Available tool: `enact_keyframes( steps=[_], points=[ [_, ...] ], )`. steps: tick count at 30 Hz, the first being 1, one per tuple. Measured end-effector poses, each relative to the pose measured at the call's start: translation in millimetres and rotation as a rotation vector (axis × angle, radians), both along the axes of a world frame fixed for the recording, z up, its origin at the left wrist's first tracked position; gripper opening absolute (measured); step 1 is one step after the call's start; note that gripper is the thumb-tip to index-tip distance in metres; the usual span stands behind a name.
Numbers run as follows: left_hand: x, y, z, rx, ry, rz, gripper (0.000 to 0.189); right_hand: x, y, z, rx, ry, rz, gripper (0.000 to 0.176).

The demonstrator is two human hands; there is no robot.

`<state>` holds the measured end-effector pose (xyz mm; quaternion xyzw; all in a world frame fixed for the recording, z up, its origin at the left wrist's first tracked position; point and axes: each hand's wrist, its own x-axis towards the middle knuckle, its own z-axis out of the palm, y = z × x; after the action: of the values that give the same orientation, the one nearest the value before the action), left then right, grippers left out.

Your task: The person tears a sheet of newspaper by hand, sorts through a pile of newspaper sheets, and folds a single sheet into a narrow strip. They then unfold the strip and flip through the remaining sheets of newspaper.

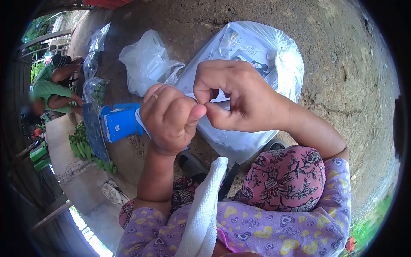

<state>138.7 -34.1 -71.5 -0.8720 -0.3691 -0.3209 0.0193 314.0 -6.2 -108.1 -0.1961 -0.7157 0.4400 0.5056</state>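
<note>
My left hand (168, 118) is closed in a fist, its thumb against the fingers and a ring on one finger. Thumb and index finger of my right hand (246, 96) pinch together right beside it, the fingertips meeting. Whatever is between the fingers, if anything, is too small to make out. Below both hands lies a large clear plastic bag (286, 70) with printed sheets or packaging inside. A crumpled white plastic bag (145, 60) lies on the ground beyond my left hand. Left of that hand stands a blue weighing scale (119, 125).
Green bananas (80, 143) lie by the scale's dark plate (95, 132). A person in green (53, 90) bends down at the far left, near more clear bags (95, 90). A white towel (204, 205) hangs over my front. Bare earth (338, 64) surrounds the bags.
</note>
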Motion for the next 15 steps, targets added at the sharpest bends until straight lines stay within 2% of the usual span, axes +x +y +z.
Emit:
enact_keyframes(
  steps=[7,11,15],
  points=[
    [-21,7,18,0.105,-0.081,0.195,0.038,23,0,-7,-0.068,-0.142,-0.056,0.011],
    [-47,16,28,0.197,-0.039,0.361,0.042,40,4,-28,-0.099,-0.223,-0.131,0.009],
    [-77,23,29,0.218,-0.089,0.433,0.042,56,1,-47,-0.202,-0.236,-0.154,0.007]
  ],
)
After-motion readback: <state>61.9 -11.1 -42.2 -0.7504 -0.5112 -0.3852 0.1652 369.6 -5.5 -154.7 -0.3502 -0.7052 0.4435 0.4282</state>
